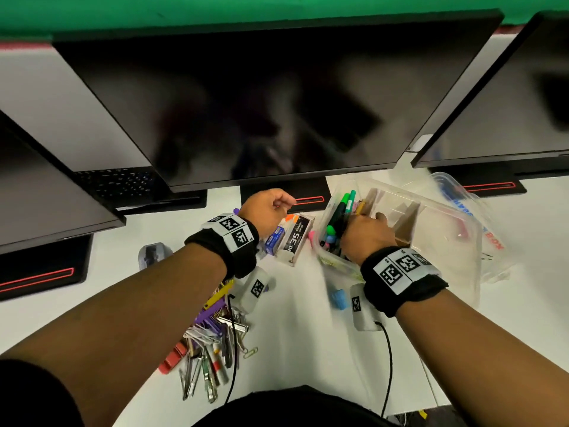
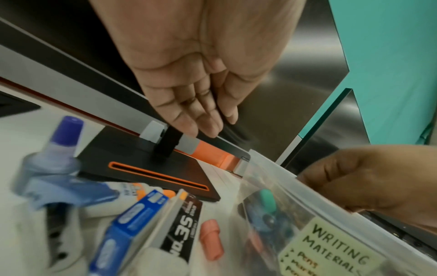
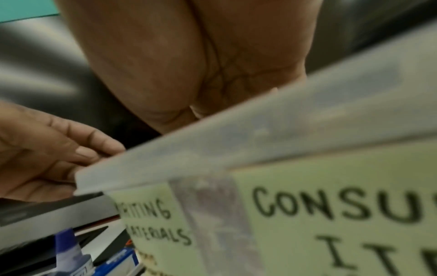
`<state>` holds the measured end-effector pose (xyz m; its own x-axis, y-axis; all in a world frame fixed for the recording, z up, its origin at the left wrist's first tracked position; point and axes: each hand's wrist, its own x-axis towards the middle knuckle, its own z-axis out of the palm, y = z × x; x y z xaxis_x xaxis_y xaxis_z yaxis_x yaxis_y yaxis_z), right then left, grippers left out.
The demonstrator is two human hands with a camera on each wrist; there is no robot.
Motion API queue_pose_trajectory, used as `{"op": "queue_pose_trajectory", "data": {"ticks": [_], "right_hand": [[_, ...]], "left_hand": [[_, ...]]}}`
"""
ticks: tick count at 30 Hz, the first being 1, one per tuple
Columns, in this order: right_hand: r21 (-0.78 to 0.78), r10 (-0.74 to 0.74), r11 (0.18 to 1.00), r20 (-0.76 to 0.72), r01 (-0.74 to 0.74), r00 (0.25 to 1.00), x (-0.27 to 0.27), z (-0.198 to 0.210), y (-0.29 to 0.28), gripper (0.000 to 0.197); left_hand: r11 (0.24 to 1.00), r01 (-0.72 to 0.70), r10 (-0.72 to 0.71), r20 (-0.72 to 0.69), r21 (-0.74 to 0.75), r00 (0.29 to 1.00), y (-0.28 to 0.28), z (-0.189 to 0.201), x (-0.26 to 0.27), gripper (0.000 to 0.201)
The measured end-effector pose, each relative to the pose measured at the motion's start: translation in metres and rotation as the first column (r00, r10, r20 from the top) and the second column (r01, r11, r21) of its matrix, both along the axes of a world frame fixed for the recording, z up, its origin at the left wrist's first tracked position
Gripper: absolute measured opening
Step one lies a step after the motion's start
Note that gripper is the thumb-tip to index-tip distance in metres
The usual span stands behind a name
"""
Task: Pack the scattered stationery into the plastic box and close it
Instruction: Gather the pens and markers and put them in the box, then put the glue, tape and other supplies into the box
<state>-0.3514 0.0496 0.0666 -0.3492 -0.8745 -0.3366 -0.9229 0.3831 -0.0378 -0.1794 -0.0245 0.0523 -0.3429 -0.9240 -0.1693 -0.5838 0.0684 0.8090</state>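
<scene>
The clear plastic box (image 1: 446, 241) stands open right of centre, with several pens (image 1: 340, 211) upright in its left compartment. My right hand (image 1: 366, 232) reaches into that compartment, and its fingers are hidden behind the rim (image 3: 260, 130). My left hand (image 1: 268, 209) hovers left of the box. Its fingertips (image 2: 201, 128) are at a blurred orange highlighter (image 2: 208, 153), and I cannot tell whether they grip it. Below the left hand lie a blue box (image 1: 274, 240), a black "35" box (image 1: 297, 238), a pink cap (image 2: 210, 239) and a purple-capped bottle (image 2: 56, 149).
The box lid (image 1: 462, 192) lies behind the box at the right. A heap of paper clips and binder clips (image 1: 215, 334) sits under my left forearm, with a blue piece (image 1: 338, 298) near it. Dark monitors (image 1: 246, 103) and their stands close off the back. A cable (image 1: 389, 365) trails from my right wrist.
</scene>
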Motion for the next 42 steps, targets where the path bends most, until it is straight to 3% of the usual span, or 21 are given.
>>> {"op": "queue_pose_trajectory", "data": {"ticks": [3,6,10,13,15,17,20,22,26,29,33,37,42], "right_hand": [[0.112,0.017,0.994,-0.037,-0.012,0.999,0.011,-0.003,0.0,0.034],[0.119,0.027,0.993,-0.115,-0.013,0.993,0.022,0.006,0.002,0.038],[-0.032,0.065,0.997,-0.074,-0.067,0.995,0.049,0.029,-0.004,0.039],[-0.195,0.256,0.948,0.005,-0.25,0.967,0.083,0.031,-0.01,0.031],[-0.223,0.42,0.891,0.07,-0.396,0.905,0.104,0.02,-0.009,0.028],[-0.17,0.573,0.819,0.191,-0.548,0.797,0.124,0.0,-0.004,0.029],[-0.089,0.756,0.631,0.296,-0.771,0.584,0.148,-0.035,0.011,0.038],[-0.039,0.831,0.495,0.31,-0.868,0.461,0.165,-0.056,0.021,0.048],[0.046,0.899,0.357,0.253,-0.933,0.357,0.185,-0.081,0.031,0.06],[0.109,0.869,0.403,0.265,-0.909,0.417,0.179,-0.094,0.028,0.054],[0.083,0.836,0.477,0.264,-0.875,0.481,0.16,-0.104,0.026,0.046],[0.089,0.713,0.63,0.327,-0.772,0.62,0.138,-0.096,0.023,0.056],[0.034,0.587,0.791,0.242,-0.611,0.773,0.121,-0.093,0.024,0.042]], "left_hand": [[0.999,-0.012,0.01,0.046,0.036,0.999,0.002,0.001,0.024,0.027],[0.998,0.045,-0.051,0.153,0.047,0.987,0.003,0.001,0.051,0.025],[0.995,0.092,-0.101,0.333,0.043,0.938,0.001,-0.001,0.092,0.023],[0.994,0.089,-0.111,0.446,0.071,0.888,0.004,-0.006,0.123,0.026],[0.985,0.139,-0.17,0.524,0.098,0.835,0.011,-0.011,0.136,0.027],[0.968,0.217,-0.25,0.595,0.127,0.764,0.019,-0.018,0.148,0.028],[0.939,0.296,-0.333,0.661,0.173,0.672,0.033,-0.028,0.166,0.03],[0.932,0.308,-0.352,0.674,0.189,0.65,0.042,-0.035,0.179,0.031],[0.92,0.342,-0.374,0.696,0.193,0.613,0.06,-0.046,0.197,0.034],[0.924,0.323,-0.361,0.744,0.203,0.563,0.067,-0.05,0.201,0.031],[0.922,0.326,-0.357,0.783,0.208,0.51,0.075,-0.059,0.202,0.023],[0.931,0.3,-0.348,0.756,0.208,0.554,0.076,-0.065,0.197,0.029],[0.962,0.219,-0.271,0.695,0.165,0.666,0.071,-0.068,0.186,0.032]]}}
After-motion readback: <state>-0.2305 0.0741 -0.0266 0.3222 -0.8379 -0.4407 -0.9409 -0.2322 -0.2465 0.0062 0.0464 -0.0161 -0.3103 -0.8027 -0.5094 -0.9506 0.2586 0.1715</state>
